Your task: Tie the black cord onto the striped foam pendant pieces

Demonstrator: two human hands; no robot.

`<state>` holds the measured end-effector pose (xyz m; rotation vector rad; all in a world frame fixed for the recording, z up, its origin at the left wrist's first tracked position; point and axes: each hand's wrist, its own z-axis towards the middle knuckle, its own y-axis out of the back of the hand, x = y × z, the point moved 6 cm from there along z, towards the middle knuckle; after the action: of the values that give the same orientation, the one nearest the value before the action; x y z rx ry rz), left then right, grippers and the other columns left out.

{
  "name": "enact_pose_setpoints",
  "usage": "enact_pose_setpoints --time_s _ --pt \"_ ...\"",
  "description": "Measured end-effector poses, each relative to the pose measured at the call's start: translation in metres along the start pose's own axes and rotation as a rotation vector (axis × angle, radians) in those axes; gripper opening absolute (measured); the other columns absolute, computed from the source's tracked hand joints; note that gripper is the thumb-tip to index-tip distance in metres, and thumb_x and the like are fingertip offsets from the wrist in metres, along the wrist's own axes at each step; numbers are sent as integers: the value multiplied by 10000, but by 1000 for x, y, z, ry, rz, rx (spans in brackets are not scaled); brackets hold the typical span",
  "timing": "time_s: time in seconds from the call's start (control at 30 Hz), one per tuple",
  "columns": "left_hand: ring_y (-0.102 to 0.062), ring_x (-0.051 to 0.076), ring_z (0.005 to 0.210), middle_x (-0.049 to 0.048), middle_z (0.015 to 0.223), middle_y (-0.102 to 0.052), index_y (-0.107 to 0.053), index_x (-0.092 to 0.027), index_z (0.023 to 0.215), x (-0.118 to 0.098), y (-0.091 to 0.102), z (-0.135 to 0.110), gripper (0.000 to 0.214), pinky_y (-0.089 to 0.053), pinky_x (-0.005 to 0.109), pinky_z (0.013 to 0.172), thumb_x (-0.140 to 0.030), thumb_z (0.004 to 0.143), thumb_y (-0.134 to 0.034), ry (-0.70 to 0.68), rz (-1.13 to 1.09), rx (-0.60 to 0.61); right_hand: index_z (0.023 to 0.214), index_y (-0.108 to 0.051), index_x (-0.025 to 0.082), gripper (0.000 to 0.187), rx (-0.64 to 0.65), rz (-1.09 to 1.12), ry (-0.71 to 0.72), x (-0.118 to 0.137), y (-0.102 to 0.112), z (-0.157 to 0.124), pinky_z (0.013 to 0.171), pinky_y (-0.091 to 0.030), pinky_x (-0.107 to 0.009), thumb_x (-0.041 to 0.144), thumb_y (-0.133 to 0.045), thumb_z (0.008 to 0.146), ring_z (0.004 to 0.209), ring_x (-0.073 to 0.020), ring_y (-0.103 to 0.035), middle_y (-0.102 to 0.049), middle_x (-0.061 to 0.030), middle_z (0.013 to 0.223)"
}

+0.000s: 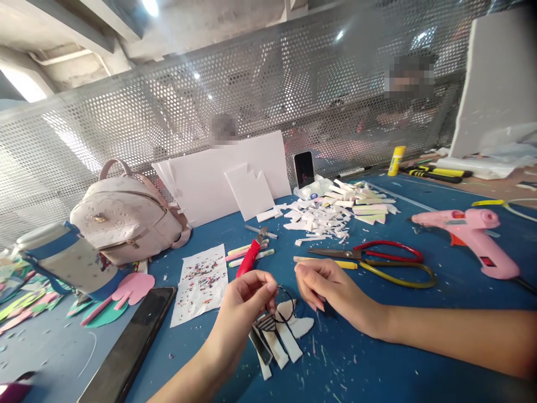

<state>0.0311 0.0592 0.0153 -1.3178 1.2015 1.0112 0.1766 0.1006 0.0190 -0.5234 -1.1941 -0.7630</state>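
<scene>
My left hand (250,296) is closed in a pinch on a thin black loop (287,305). Below the fingertips lies a black-and-white striped piece (265,323), over several white foam strips (289,341); whether it is joined to the loop I cannot tell. My right hand (335,288) hovers just right of the loop, fingers loosely curled and partly apart, with nothing visible in them. Beyond it are a yellow marker (342,264) and scissors (369,256) with red and olive handles. A red utility knife (250,257) lies behind my left hand.
Foam scraps (327,215) are heaped at the back near a propped phone (304,169). At right lies a pink glue gun (470,235). Leftward are a speckled paper sheet (188,305), a dark phone-like slab (130,347), a tumbler (69,260) and a pale backpack (121,212).
</scene>
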Motion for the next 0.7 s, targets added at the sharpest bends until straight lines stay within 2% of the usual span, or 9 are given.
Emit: enact_pose_setpoints --time_s 0.27,0.37,0.47,0.5,0.57,0.6,0.63,0.67,0.7 --pt "-493 94 590 -12 660 -556 -657 -146 815 4 3 1 249 -376 215 595 -365 805 -776 -34 -4 14 695 -431 201 428 121 134 14 20 -1 8 530 -377 -230 473 -468 1023 480 -81 -427 -443 66 549" --pt "-499 108 586 1 625 -577 -655 -149 821 5 2 1 259 -346 220 573 -381 808 -770 -31 7 17 744 -513 190 339 326 96 -102 38 -10 7 496 -351 -200 442 -621 942 459 -66 -427 -477 75 537" --pt "-490 113 586 4 617 -576 -655 -147 819 3 1 0 260 -325 220 562 -376 802 -776 -35 10 2 660 -578 179 316 614 -92 -280 54 -20 -8 472 -356 -186 384 -738 839 464 -62 -482 -550 52 580" --pt "-484 110 583 2 614 -571 -656 -145 817 2 0 -1 258 -316 217 557 -373 802 -777 -37 14 -6 628 -584 184 322 681 -163 -298 60 -22 -15 467 -364 -185 381 -773 799 449 -61 -475 -529 61 553" --pt "-478 106 577 -1 610 -566 -654 -145 808 1 0 -1 262 -301 213 547 -376 801 -777 -36 20 -12 618 -626 209 320 838 -286 -296 66 -27 -33 473 -421 -193 403 -700 862 446 -78 -528 -562 52 542" --pt "-480 106 577 -1 611 -567 -651 -146 805 1 0 -1 267 -302 213 547 -380 798 -779 -33 19 -10 622 -663 236 310 878 -412 -212 68 -28 -42 471 -436 -202 402 -674 884 476 -96 -587 -615 39 555" --pt "-485 107 578 0 612 -569 -646 -148 799 1 0 -1 273 -310 212 551 -385 794 -782 -29 15 -6 588 -678 271 297 780 -564 -41 74 -25 -44 420 -409 -216 413 -707 848 454 -111 -590 -609 37 503" --pt "-491 108 581 0 613 -570 -642 -150 794 2 0 -1 277 -321 212 559 -388 791 -786 -23 11 -2 524 -658 295 321 562 -733 137 81 -17 -45 365 -367 -245 445 -747 794 420 -138 -575 -562 27 420" --pt "-495 108 583 -2 613 -570 -638 -152 791 2 1 0 280 -331 211 565 -389 790 -788 -19 7 0 493 -650 308 324 474 -800 178 81 -14 -49 339 -336 -275 439 -774 762 427 -173 -584 -546 4 383"
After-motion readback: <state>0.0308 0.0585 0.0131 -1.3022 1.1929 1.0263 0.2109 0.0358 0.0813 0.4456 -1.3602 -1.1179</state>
